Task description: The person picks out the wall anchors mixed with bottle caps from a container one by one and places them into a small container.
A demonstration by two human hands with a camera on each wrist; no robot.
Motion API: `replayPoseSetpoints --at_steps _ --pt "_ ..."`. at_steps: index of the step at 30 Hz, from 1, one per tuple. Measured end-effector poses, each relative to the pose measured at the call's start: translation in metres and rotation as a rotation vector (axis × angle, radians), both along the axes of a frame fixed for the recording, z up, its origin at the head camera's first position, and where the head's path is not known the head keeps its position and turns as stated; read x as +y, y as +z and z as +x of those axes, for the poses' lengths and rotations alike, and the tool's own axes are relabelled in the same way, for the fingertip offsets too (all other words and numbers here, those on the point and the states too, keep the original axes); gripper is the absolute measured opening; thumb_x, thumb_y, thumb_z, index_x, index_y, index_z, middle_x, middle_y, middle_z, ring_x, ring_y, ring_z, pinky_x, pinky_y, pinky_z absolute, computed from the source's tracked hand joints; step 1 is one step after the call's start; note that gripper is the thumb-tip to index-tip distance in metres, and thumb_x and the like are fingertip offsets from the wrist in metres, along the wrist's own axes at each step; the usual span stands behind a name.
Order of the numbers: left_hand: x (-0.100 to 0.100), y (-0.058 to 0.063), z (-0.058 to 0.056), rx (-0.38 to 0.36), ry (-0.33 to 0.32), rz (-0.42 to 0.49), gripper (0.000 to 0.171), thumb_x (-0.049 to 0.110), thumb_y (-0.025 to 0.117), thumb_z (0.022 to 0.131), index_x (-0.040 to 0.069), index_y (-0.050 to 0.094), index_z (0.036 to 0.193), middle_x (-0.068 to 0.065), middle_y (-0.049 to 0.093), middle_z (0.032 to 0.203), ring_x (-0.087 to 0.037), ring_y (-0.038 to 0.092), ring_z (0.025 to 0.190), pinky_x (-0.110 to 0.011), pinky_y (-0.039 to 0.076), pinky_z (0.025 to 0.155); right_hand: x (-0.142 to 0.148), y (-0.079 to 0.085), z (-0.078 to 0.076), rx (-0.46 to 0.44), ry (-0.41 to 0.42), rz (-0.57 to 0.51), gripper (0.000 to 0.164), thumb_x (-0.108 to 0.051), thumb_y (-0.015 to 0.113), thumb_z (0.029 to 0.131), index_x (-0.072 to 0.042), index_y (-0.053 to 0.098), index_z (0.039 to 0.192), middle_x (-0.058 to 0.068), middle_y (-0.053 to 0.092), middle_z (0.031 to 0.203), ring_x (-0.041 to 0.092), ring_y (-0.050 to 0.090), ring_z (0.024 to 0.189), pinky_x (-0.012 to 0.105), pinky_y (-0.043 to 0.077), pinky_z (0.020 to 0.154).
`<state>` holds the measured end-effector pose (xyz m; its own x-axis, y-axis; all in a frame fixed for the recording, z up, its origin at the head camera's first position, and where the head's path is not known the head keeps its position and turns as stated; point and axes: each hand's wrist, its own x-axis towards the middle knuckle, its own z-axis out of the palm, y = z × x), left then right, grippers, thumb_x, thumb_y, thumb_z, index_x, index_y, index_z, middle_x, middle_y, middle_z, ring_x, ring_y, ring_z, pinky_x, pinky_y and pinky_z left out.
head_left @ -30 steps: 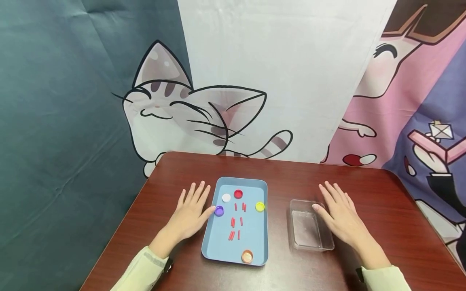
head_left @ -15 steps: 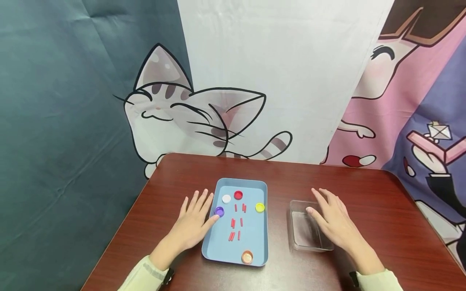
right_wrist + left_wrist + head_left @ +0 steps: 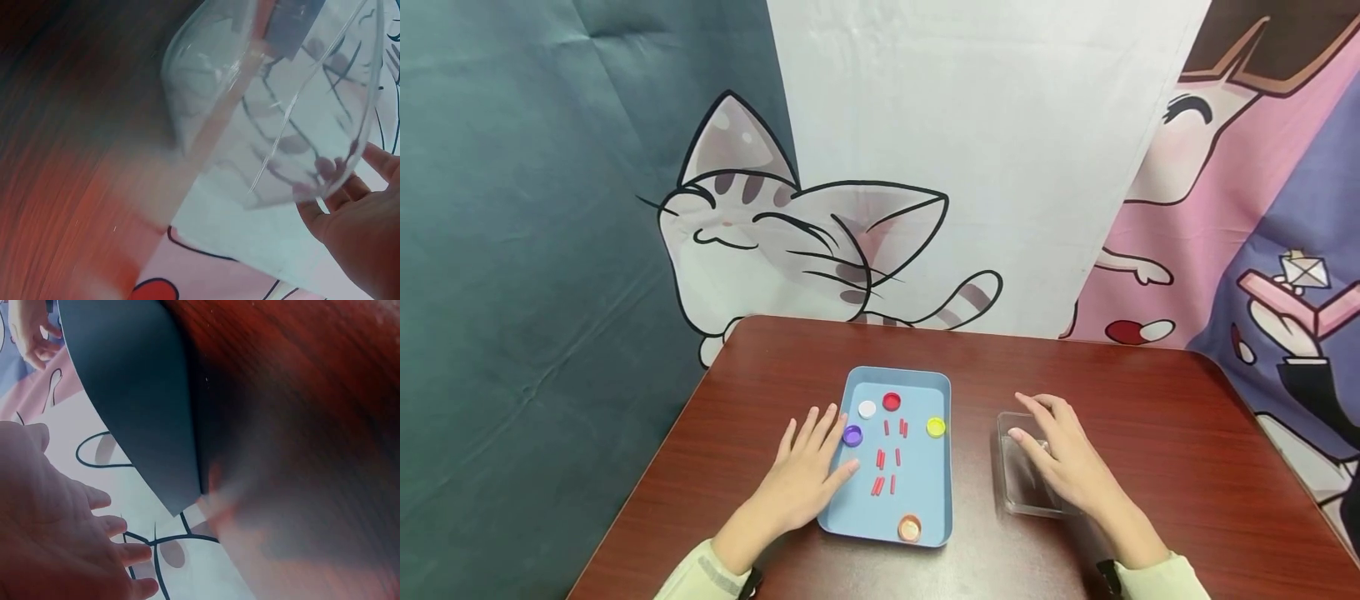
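A blue tray [image 3: 921, 492] holds small round caps: white [image 3: 867, 409], red [image 3: 891, 402], purple [image 3: 852, 435] and yellow [image 3: 936, 427]. Several short red sticks [image 3: 881, 459] lie in groups mid-tray, and a small orange-brown round cup [image 3: 909, 528] is at the near edge. My left hand [image 3: 797, 483] hovers at the tray's left rim, fingers spread, thumb over the tray, holding nothing. Over the clear plastic box [image 3: 1011, 487] my right hand [image 3: 1071, 458] has its fingers loosely bent. In the right wrist view its fingertips [image 3: 359, 190] are by the box's wall; contact is unclear.
Both containers stand on a reddish-brown wooden table [image 3: 977, 567], with a gap between them. Behind the table's far edge hangs a cloth backdrop [image 3: 1000, 125] with a cartoon cat. The left wrist view shows the tray's outer side [image 3: 137, 406] close by.
My right hand has moved left across the clear box, its fingers drawing closer together. My left hand has shifted slightly right and nearer, thumb further over the tray. The tray's contents have not moved.
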<state>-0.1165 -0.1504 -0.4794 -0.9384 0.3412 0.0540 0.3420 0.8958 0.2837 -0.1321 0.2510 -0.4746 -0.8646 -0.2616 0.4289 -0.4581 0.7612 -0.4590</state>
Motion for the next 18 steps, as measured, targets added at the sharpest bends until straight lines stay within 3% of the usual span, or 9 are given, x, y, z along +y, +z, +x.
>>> replayPoseSetpoints --at_steps 4,10,18 --pt "0.001 -0.002 0.003 -0.008 0.008 -0.009 0.077 0.061 0.044 0.101 0.012 0.031 0.160 -0.010 0.022 0.168 -0.037 0.012 0.156 -0.062 0.007 0.122 -0.008 0.002 0.001 -0.028 0.002 -0.035 0.054 -0.022 0.070 0.097 -0.012 0.052 0.147 0.010 0.051 0.128 0.022 0.047 0.116 0.039 0.043 0.087" --pt "0.004 -0.003 0.007 -0.044 0.006 -0.044 0.080 0.062 0.043 0.101 0.010 0.029 0.160 -0.011 0.020 0.169 -0.038 0.012 0.155 -0.063 0.011 0.121 -0.018 0.004 0.002 -0.077 0.005 -0.069 0.053 -0.026 0.070 0.097 -0.015 0.053 0.146 0.011 0.054 0.124 0.024 0.051 0.113 0.049 0.045 0.089" --pt "0.005 -0.008 0.012 -0.039 -0.004 -0.048 0.080 0.060 0.046 0.101 0.009 0.029 0.160 -0.012 0.019 0.169 -0.039 0.012 0.155 -0.064 0.011 0.120 -0.030 0.005 0.001 -0.067 0.019 -0.105 0.051 -0.022 0.071 0.097 -0.014 0.055 0.145 0.012 0.056 0.118 0.026 0.060 0.107 0.048 0.053 0.087"
